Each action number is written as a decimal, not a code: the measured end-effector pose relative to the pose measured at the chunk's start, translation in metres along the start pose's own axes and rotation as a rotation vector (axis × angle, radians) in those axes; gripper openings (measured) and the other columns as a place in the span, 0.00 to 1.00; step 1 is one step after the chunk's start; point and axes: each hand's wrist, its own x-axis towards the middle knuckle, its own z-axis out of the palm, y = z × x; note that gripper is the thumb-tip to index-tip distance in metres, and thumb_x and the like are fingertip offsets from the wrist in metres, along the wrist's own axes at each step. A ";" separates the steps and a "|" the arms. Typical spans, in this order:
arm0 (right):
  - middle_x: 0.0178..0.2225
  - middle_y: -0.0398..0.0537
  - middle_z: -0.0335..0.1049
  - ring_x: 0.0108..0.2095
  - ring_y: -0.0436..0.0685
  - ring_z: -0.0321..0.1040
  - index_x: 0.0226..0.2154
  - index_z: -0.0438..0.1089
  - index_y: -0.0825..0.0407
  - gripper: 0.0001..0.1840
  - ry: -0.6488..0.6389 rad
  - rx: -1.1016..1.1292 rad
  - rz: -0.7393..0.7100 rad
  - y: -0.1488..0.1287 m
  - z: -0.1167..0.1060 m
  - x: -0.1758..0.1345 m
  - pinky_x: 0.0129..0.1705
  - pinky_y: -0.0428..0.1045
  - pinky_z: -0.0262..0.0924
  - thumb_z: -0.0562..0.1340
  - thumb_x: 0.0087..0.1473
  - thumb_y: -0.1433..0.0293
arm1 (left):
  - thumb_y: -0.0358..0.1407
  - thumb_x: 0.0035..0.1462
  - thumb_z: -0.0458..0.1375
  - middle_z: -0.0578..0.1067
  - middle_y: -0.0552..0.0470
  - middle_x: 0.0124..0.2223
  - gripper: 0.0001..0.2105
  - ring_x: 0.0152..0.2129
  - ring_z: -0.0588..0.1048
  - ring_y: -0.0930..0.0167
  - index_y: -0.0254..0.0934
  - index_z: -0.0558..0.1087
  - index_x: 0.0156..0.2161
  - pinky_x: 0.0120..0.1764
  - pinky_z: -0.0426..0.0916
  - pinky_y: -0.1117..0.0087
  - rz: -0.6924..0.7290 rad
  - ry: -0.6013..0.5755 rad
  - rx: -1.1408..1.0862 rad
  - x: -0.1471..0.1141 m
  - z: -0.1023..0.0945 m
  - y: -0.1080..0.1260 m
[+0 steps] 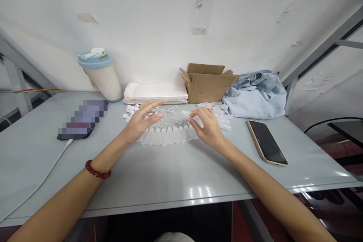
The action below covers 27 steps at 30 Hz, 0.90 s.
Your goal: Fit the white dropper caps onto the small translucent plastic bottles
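Note:
My left hand (138,123) is raised over the table with its fingers stretched and apart; a small whitish ring-like bit (165,100) shows at its index fingertip. My right hand (208,124) pinches a small clear plastic tube (185,113) between thumb and fingers, partly hidden by them. Below both hands lies a curved row of several translucent sleeves (167,136) with thin white loops at their upper ends. Behind the row is a heap of white plastic loops (168,110). Small white caps (131,111) lie beside my left hand. More clear tubes (224,124) lie just right of my right hand.
White flat envelopes (155,90) are stacked against the wall, beside an open cardboard box (210,87) and a light blue cloth (258,96). A tumbler (103,77) stands at the back left. A phone on a cable (83,119) lies left, another phone (267,141) right.

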 end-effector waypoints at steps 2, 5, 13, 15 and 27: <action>0.33 0.48 0.71 0.39 0.58 0.67 0.35 0.61 0.49 0.02 0.001 0.011 -0.007 -0.001 0.000 0.000 0.46 0.54 0.55 0.55 0.59 0.72 | 0.48 0.58 0.53 0.63 0.52 0.62 0.23 0.61 0.55 0.59 0.45 0.67 0.57 0.61 0.51 0.58 0.012 -0.017 -0.006 -0.001 0.001 0.002; 0.33 0.48 0.71 0.39 0.58 0.67 0.35 0.61 0.49 0.02 0.006 0.022 -0.019 -0.003 0.000 -0.001 0.45 0.54 0.55 0.55 0.59 0.72 | 0.47 0.58 0.53 0.64 0.53 0.61 0.21 0.61 0.56 0.60 0.47 0.68 0.55 0.61 0.50 0.58 0.015 -0.048 -0.013 -0.003 0.002 0.005; 0.33 0.48 0.71 0.38 0.57 0.68 0.35 0.61 0.49 0.02 0.038 0.039 -0.061 -0.007 0.000 -0.001 0.44 0.53 0.56 0.56 0.59 0.73 | 0.44 0.57 0.55 0.70 0.51 0.55 0.17 0.57 0.61 0.60 0.45 0.72 0.50 0.59 0.55 0.56 0.109 -0.172 -0.008 -0.009 0.008 0.008; 0.34 0.48 0.71 0.38 0.57 0.68 0.35 0.61 0.49 0.02 0.023 0.031 -0.057 -0.008 0.000 -0.002 0.44 0.53 0.56 0.56 0.59 0.72 | 0.45 0.57 0.55 0.71 0.51 0.54 0.17 0.56 0.62 0.59 0.44 0.73 0.50 0.58 0.56 0.56 0.111 -0.174 0.002 -0.010 0.009 0.009; 0.33 0.49 0.71 0.35 0.56 0.69 0.37 0.62 0.50 0.01 -0.035 0.107 -0.104 -0.011 0.004 -0.006 0.38 0.51 0.62 0.55 0.60 0.72 | 0.42 0.57 0.56 0.71 0.48 0.51 0.15 0.51 0.67 0.61 0.42 0.72 0.48 0.53 0.62 0.60 0.128 -0.183 -0.050 -0.013 0.014 0.016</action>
